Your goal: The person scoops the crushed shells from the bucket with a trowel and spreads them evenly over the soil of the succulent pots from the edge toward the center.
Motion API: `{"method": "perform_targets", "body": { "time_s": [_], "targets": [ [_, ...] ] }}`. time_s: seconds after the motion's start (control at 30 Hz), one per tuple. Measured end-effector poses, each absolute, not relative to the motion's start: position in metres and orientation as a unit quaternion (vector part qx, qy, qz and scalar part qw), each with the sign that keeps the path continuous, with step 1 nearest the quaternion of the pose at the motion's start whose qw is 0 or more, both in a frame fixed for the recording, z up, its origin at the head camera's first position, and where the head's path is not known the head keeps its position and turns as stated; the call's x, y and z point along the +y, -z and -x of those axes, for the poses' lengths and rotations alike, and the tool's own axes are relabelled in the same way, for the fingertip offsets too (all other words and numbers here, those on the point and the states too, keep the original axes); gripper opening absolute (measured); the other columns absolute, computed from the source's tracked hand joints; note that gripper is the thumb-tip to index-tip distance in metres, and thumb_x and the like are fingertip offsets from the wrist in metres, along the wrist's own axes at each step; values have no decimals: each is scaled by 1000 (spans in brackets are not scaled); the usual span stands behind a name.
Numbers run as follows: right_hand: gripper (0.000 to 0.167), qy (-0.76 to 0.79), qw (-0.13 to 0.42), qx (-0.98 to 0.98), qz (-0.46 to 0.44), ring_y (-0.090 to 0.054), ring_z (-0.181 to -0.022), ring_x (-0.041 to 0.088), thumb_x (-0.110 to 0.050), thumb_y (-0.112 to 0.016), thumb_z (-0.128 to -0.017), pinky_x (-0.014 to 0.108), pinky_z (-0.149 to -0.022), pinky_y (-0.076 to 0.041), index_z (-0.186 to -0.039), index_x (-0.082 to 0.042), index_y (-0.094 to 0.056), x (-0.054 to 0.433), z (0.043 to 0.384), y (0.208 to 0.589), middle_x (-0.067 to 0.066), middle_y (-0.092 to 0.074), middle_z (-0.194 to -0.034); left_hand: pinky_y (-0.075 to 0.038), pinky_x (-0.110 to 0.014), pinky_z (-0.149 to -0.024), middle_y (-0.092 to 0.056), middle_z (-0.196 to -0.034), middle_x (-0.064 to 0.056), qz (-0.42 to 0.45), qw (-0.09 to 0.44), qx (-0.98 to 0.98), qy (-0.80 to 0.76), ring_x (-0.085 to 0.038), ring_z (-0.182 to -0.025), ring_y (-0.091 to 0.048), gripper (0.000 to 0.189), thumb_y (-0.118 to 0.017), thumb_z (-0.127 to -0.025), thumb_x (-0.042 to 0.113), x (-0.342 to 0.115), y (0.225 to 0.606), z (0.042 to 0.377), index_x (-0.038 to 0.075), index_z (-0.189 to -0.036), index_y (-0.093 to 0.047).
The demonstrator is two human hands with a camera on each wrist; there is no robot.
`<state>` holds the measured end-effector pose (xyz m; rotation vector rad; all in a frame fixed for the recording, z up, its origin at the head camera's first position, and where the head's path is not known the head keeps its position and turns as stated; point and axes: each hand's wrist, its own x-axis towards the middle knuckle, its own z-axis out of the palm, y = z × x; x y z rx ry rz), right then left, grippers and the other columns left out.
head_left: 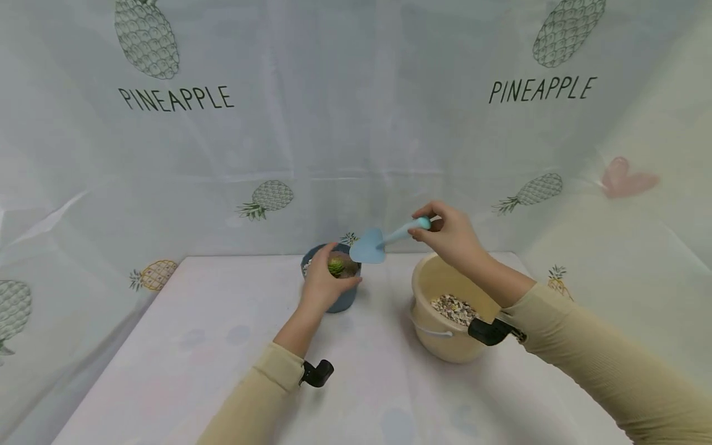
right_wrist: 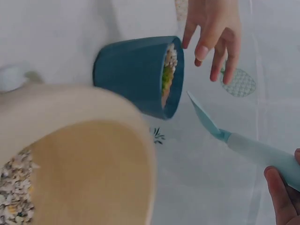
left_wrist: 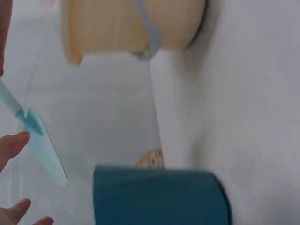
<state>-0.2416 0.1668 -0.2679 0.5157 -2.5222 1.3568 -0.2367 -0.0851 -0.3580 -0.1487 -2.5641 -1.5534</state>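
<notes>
A dark blue plant pot (head_left: pixel 343 301) stands near the table's back edge, with a small green succulent (head_left: pixel 336 266) and pale grit inside. Over its near left rim, my left hand (head_left: pixel 324 281) spreads its fingers and holds nothing; the right wrist view shows that hand (right_wrist: pixel 213 35) just above the pot's opening. My right hand (head_left: pixel 452 236) pinches the handle end of a light blue toy-sized trowel (head_left: pixel 367 246). The trowel's blade hangs at the pot's right rim, tip toward the pot. Whether grit lies on the blade cannot be told.
Right of the pot stands a cream bucket (head_left: pixel 445 343), its white handle lowered, with mixed gravel (head_left: pixel 455 309) inside. My right forearm passes over its rim. Behind the table (head_left: pixel 222 371) hangs a pale curtain (head_left: pixel 356 123) printed with pineapples.
</notes>
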Motion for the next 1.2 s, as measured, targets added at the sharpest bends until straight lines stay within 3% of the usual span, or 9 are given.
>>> {"method": "perform_targets", "body": {
  "time_s": [0.27, 0.4, 0.6, 0.8, 1.03, 1.2],
  "targets": [
    [27, -463, 140, -863, -148, -69, -83, 7, -14, -69, -92, 23, -70, -56, -115, -1, -61, 213, 218, 269, 14, -58, -108, -34, -52, -107, -32, -155, -9, 67, 58, -864, 496, -32, -140, -31, 105, -89, -71, 33, -45, 365, 226, 16, -154, -27],
    [27, -457, 167, -864, -129, -68, -80, 4, -12, -70, -92, 18, -70, -54, -114, 1, -61, 235, 205, 267, 13, -60, -109, -35, -55, -105, -35, -153, -10, 94, 58, -880, 462, -34, -139, -31, 103, -88, -71, 39, -30, 364, 221, 17, -153, -31],
    [27, -452, 202, -864, -93, -69, -79, 0, -13, -72, -90, 14, -72, -52, -112, 0, -62, 266, 182, 267, -4, -65, -101, -33, -54, -107, -35, -153, -5, 157, -10, -879, 450, -31, -140, -31, 100, -87, -71, 44, -1, 366, 220, 19, -152, -35],
    [26, -450, 209, -865, -73, -69, -78, 1, -14, -73, -89, 13, -71, -52, -110, -2, -64, 283, 164, 266, -15, -66, -96, -22, -57, -112, -24, -159, 0, 210, -68, -884, 412, -32, -145, -20, 102, -85, -71, 48, 18, 371, 228, 22, -154, -32],
    [24, -417, 210, -881, -73, -69, -77, 1, -14, -74, -89, 11, -69, -50, -109, -3, -64, 293, 147, 279, -6, -66, -97, -22, -59, -111, -14, -162, -3, 247, -101, -880, 394, -37, -145, -16, 109, -86, -72, 45, 28, 374, 241, 20, -157, -22],
    [22, -363, 200, -907, -71, -68, -73, 3, -10, -75, -87, 14, -64, -51, -105, -2, -65, 293, 145, 296, 8, -65, -95, -18, -56, -113, -9, -163, -1, 248, -129, -865, 416, -32, -147, -12, 116, -87, -72, 40, 30, 378, 242, 16, -158, -13]
  ]
}}
